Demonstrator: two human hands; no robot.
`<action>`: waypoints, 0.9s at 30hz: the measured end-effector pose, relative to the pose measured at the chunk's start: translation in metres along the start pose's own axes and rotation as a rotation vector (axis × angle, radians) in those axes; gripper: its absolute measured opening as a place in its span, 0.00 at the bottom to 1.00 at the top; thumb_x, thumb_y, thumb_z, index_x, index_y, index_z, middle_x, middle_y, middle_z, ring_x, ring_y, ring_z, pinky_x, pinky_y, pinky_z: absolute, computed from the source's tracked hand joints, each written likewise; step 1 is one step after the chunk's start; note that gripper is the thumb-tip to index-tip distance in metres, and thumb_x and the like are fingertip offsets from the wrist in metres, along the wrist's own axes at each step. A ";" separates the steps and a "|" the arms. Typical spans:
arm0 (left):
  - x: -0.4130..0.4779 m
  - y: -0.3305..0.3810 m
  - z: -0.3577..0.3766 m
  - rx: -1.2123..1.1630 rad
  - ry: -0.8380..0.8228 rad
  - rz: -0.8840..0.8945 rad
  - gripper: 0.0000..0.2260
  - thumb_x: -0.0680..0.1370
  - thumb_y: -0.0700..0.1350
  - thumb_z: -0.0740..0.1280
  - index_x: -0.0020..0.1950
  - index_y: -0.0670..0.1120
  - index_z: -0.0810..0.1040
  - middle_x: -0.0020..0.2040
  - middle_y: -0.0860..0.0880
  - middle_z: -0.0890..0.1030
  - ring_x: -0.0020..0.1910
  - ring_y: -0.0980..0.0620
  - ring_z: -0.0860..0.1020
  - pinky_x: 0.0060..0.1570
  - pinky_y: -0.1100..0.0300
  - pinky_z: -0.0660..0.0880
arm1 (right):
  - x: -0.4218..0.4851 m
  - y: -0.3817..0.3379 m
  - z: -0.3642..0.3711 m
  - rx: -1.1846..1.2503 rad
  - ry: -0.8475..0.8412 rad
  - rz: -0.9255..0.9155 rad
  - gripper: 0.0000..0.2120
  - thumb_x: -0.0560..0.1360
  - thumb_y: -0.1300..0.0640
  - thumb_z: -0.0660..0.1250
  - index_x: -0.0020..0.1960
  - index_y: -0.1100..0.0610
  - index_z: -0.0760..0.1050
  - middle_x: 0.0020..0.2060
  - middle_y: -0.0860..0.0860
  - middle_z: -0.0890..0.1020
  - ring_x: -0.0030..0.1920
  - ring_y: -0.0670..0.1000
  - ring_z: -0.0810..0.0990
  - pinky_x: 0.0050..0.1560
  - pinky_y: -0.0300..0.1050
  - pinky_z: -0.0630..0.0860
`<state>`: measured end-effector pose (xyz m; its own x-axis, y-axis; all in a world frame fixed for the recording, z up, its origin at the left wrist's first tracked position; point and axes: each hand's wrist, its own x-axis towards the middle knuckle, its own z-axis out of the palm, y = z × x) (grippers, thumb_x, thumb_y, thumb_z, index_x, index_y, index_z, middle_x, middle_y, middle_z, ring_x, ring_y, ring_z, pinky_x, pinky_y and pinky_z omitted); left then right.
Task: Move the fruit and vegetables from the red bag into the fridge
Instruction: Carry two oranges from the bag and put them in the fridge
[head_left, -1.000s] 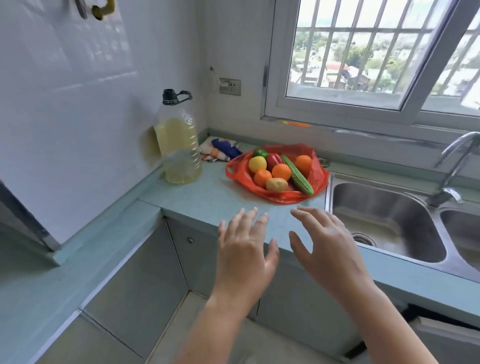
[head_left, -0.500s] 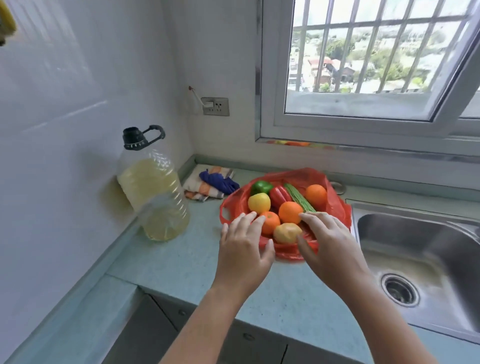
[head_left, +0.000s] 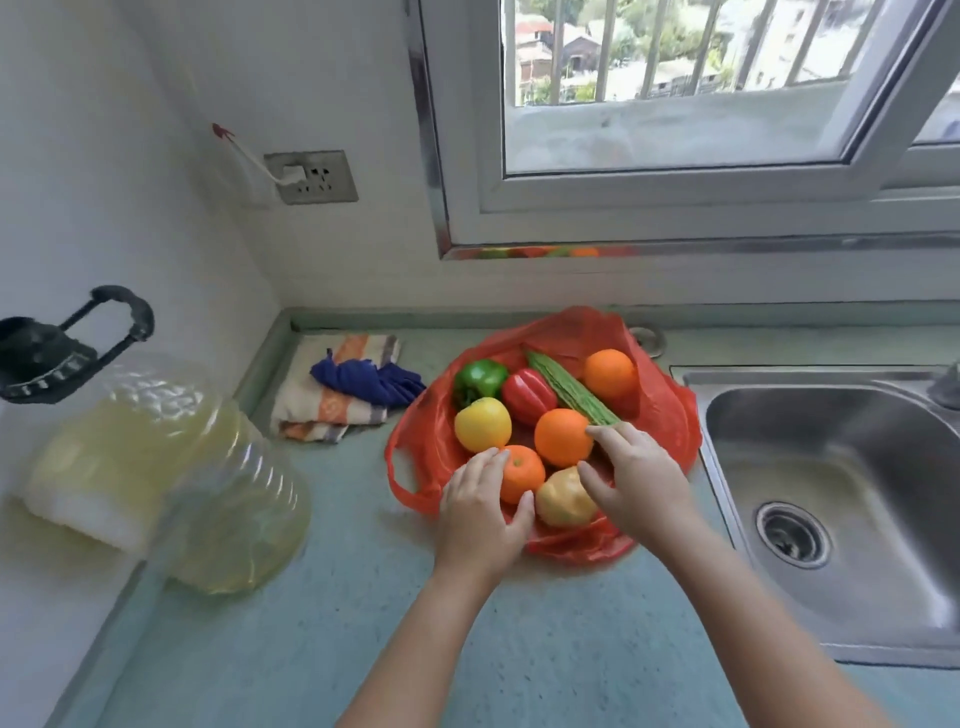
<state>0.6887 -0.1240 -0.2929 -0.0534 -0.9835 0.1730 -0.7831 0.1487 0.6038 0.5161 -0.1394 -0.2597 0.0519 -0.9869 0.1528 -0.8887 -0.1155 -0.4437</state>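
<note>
In the head view, both hands, hovering short of the pale green counter (head_left: 363, 597) a second ago, are now reaching into the crumpled red plastic bag (head_left: 670, 415) at frame centre. The left hand (head_left: 480, 512) is curling round the nearest small orange (head_left: 522, 473). The right hand (head_left: 636, 483) is spreading loosely over the pale yellow potato (head_left: 563, 499), gripping nothing. Unloading is just beginning, and the fridge is out of sight.

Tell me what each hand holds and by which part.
Left hand grips the front orange by its left side, in the red bag. Right hand touches the middle orange and the potato; whether it holds either cannot be told.
</note>
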 end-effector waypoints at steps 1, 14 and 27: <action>0.007 -0.006 0.005 -0.005 -0.027 -0.009 0.29 0.71 0.59 0.56 0.66 0.44 0.72 0.65 0.46 0.74 0.65 0.47 0.70 0.64 0.52 0.65 | 0.007 0.002 0.007 0.007 -0.026 0.031 0.21 0.74 0.51 0.65 0.65 0.57 0.70 0.56 0.53 0.77 0.57 0.55 0.74 0.53 0.47 0.70; 0.038 -0.045 0.050 -0.062 -0.155 -0.059 0.30 0.69 0.62 0.57 0.66 0.47 0.71 0.65 0.50 0.72 0.64 0.50 0.69 0.62 0.59 0.61 | 0.057 0.025 0.066 0.091 -0.087 0.221 0.26 0.73 0.51 0.67 0.68 0.55 0.66 0.63 0.53 0.72 0.64 0.54 0.69 0.61 0.53 0.70; 0.048 -0.056 0.064 -0.062 -0.162 -0.097 0.31 0.68 0.54 0.72 0.68 0.47 0.68 0.62 0.48 0.70 0.62 0.49 0.69 0.59 0.56 0.68 | 0.069 0.032 0.087 0.042 -0.070 0.271 0.33 0.68 0.48 0.72 0.69 0.52 0.64 0.62 0.53 0.71 0.63 0.55 0.67 0.61 0.51 0.68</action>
<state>0.6903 -0.1862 -0.3680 -0.0820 -0.9966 -0.0128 -0.7497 0.0532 0.6596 0.5306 -0.2214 -0.3402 -0.1520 -0.9877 -0.0374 -0.8548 0.1504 -0.4967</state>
